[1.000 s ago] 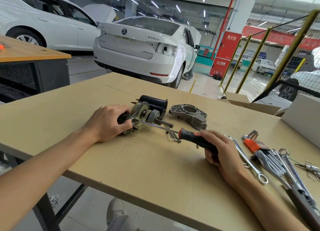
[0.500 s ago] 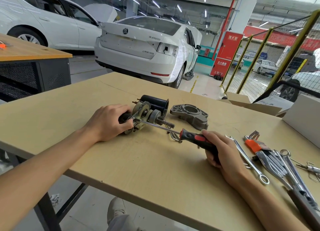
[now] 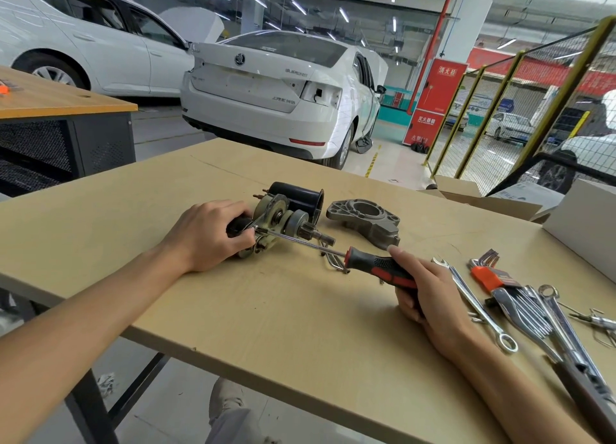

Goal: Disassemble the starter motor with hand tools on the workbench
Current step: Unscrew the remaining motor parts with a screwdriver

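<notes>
Steel-shafted screwdriver [image 3: 376, 265] against ribbed starter motor [image 3: 276, 222]

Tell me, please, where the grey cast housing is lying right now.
In the head view, the grey cast housing lies on the workbench, just right of the black cylinder, beyond the screwdriver.

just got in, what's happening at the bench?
A person is partway through stripping a starter motor on the workbench. The left hand grips the motor to steady it, while the right hand holds a screwdriver with its tip at the motor's end. A cast housing already lies apart just beyond it. Wrenches and a hex key set lie to the right.
</notes>
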